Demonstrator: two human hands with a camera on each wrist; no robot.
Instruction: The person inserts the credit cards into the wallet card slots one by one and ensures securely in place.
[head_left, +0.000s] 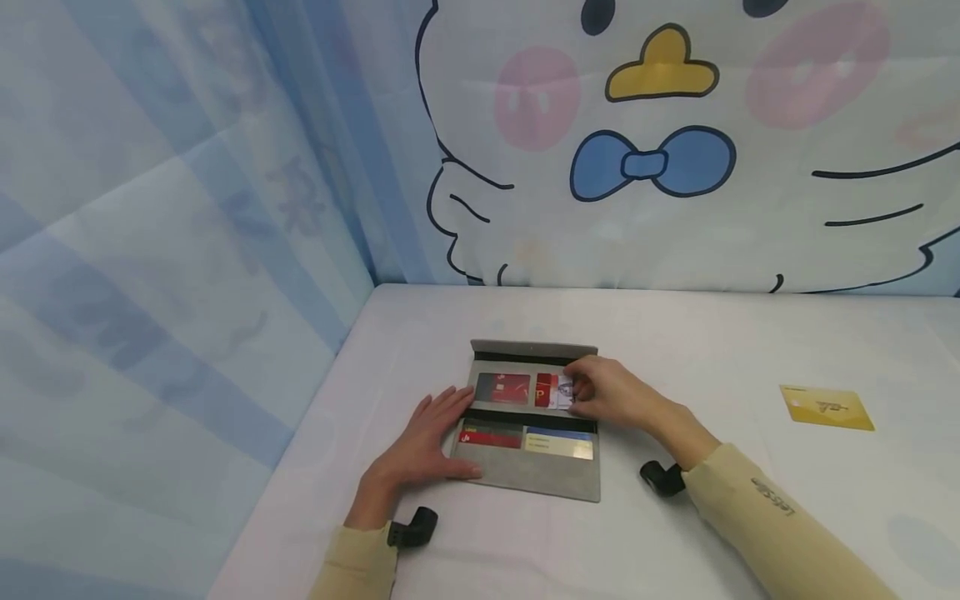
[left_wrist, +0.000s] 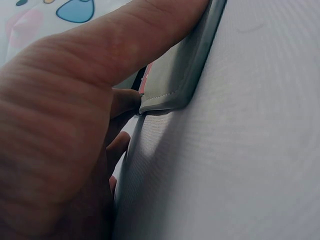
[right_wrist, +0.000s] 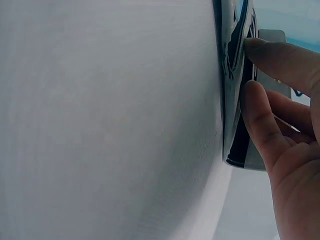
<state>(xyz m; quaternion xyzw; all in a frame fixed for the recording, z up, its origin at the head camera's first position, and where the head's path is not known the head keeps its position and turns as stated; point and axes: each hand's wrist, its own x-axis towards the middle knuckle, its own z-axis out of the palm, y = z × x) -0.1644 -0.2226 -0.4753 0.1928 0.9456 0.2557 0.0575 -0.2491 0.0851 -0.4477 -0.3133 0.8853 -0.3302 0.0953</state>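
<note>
A grey card wallet [head_left: 525, 477] lies unfolded on the white table, its back flap raised. My left hand [head_left: 422, 443] rests along its left side, fingers extended near the upper slots and thumb on the lower corner; the left wrist view shows that thumb [left_wrist: 135, 37] over the stitched edge. At the upper right slot, my right hand [head_left: 617, 393] pinches a red-and-white card [head_left: 553, 392] by its right end, with the fingertips covering part of it. Beside it sits a dark red card [head_left: 512, 388]. The lower row holds a red-and-dark card [head_left: 491, 435] and a cream card with a blue top [head_left: 558, 443].
A yellow card [head_left: 827, 407] lies by itself on the table [head_left: 697, 333] to the right. Behind stands a curtain with a cartoon figure [head_left: 645, 233], and a blue striped curtain [head_left: 172, 250] runs along the left. Black cameras [head_left: 414, 529] sit on both wrists.
</note>
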